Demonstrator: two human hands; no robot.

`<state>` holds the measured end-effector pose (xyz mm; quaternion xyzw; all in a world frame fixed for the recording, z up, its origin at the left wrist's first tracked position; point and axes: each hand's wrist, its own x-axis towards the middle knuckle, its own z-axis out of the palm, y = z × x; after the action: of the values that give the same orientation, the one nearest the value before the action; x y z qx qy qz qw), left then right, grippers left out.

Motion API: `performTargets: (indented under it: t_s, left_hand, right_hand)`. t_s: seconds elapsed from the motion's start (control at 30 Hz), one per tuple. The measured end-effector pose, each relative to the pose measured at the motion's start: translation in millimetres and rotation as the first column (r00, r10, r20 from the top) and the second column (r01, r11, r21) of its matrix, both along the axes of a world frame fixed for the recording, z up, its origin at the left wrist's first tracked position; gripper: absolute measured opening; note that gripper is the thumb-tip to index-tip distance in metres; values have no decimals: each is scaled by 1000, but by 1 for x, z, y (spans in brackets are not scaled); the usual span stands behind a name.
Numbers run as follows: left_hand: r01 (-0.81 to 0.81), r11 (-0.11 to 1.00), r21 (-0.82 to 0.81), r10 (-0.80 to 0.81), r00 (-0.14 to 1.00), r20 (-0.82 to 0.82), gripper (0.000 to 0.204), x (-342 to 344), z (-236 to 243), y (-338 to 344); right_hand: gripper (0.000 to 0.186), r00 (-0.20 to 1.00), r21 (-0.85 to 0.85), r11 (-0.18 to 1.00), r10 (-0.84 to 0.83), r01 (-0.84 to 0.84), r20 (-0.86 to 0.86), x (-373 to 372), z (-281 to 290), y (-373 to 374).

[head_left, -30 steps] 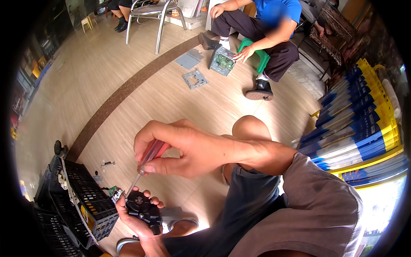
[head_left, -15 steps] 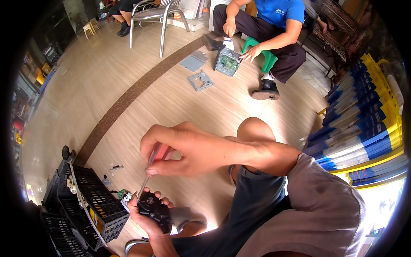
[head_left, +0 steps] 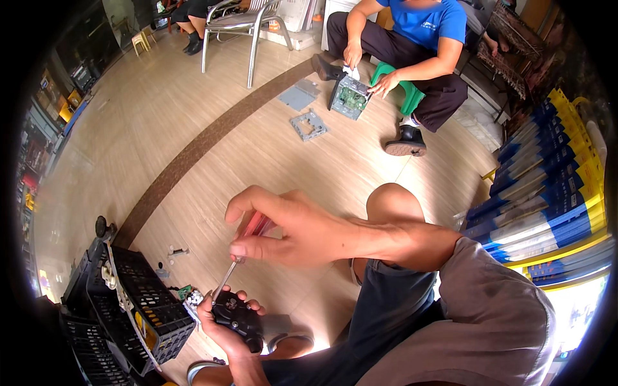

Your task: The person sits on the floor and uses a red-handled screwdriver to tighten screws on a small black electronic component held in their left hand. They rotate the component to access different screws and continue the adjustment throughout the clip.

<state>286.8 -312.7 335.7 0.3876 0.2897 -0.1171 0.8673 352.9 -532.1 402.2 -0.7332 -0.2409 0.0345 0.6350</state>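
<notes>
In the head view my right hand (head_left: 296,231) is closed on a red-handled screwdriver (head_left: 256,224), index finger raised a little off the handle. The thin shaft slants down to the upper left edge of a black plastic housing (head_left: 237,316). My left hand (head_left: 222,338) cradles that housing from beneath, fingertips curled over its far edge. Just left of it lie a small green board (head_left: 185,291) and white bits, partly hidden by black slotted crates (head_left: 153,307). Small metal pieces (head_left: 178,251) sit on the floor beyond.
A co-worker in blue (head_left: 438,19) handles an open electronic unit (head_left: 351,98), beside grey panels (head_left: 298,95) and a green stool (head_left: 404,90). Blue-yellow stacked packs (head_left: 541,186) stand right; a metal chair (head_left: 248,22) and another seated person's legs (head_left: 188,29) are farther back.
The whole scene has shifted right and slightly down. My right index finger has lifted from the screwdriver handle. The co-worker's upper hand has moved down to the unit.
</notes>
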Motion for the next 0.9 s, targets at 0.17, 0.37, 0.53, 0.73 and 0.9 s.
performTargets:
  t_s: [0.17,0.37,0.53,0.73,0.9]
  left_hand:
    - [-11,1000,-8,11,1000,-4,38,1,0,0]
    - [-55,998,8,55,998,-16,39,-3,-1,4]
    - [-54,999,-5,54,998,-21,40,-5,-5,6]
    - [-50,996,-76,48,999,-22,40,-5,-16,15]
    - [-24,994,-108,19,999,-43,40,-8,-12,13]
  right_hand:
    - [31,981,191,973,96,-128,167,6,-11,4]
    - [33,991,79,992,85,-94,101,5,-10,2]
    - [35,962,197,968,102,-155,254,10,-16,8]
    - [32,981,66,983,177,-172,-80,4,1,-1]
    - [35,982,216,960,161,-178,94,4,-7,8]
